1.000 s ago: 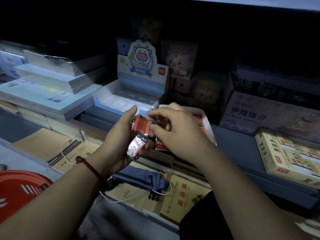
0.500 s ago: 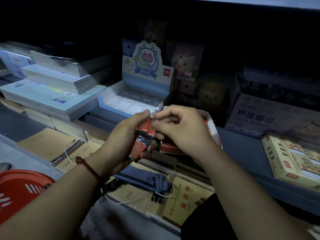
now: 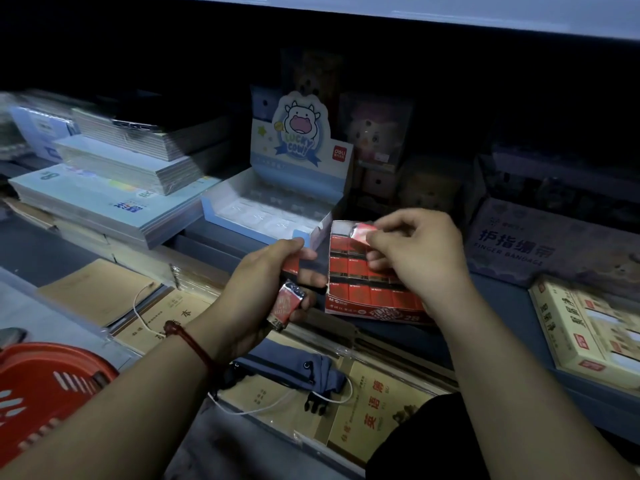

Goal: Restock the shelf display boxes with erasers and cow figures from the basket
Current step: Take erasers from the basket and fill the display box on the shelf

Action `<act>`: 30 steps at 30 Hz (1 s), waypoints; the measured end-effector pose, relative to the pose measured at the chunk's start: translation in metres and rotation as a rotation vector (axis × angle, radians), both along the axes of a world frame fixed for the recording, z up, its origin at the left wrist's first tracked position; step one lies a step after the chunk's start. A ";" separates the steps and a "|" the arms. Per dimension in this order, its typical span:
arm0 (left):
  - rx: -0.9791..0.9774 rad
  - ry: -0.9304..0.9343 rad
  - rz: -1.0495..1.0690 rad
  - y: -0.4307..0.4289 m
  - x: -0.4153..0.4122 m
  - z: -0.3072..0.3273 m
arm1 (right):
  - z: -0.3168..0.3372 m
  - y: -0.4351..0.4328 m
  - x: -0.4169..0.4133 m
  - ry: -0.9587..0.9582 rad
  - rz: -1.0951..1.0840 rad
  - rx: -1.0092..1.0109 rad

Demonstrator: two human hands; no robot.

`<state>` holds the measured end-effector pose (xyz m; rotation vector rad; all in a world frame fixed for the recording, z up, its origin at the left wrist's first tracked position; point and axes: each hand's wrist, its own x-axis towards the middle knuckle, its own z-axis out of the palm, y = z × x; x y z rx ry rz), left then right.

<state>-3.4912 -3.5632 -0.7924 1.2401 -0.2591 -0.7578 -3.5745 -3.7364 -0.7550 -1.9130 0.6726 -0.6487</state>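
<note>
My left hand (image 3: 258,292) grips a few red wrapped erasers (image 3: 286,304), one hanging down by the palm. My right hand (image 3: 414,251) pinches a single red eraser (image 3: 360,233) over the far rows of the red eraser display box (image 3: 367,311), which holds several rows of red erasers. Behind and to the left of it stands the blue and white Lucky Cow display box (image 3: 273,216), with small clear packets inside. The red basket (image 3: 45,389) sits at the lower left; its contents are hidden.
Stacks of notebooks (image 3: 114,188) fill the shelf at left. Brown exercise books (image 3: 100,291) and a blue pouch (image 3: 294,370) with a white cable lie on the lower ledge. A finger bandage box (image 3: 540,244) and a yellowish box (image 3: 585,330) stand at right.
My hands have drawn apart: the right one took one eraser from the left hand's bundle and carried it right, over the red box. The left hand stayed low with the others.
</note>
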 end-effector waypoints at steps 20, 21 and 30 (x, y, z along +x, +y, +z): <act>-0.024 0.033 -0.040 0.001 0.000 0.000 | -0.006 0.010 0.019 0.360 0.080 -0.507; -0.042 0.053 -0.053 0.001 0.000 0.001 | -0.007 0.010 0.018 0.358 0.081 -0.512; -0.196 0.106 -0.153 0.005 0.001 0.000 | -0.005 0.028 0.007 0.007 0.351 -0.382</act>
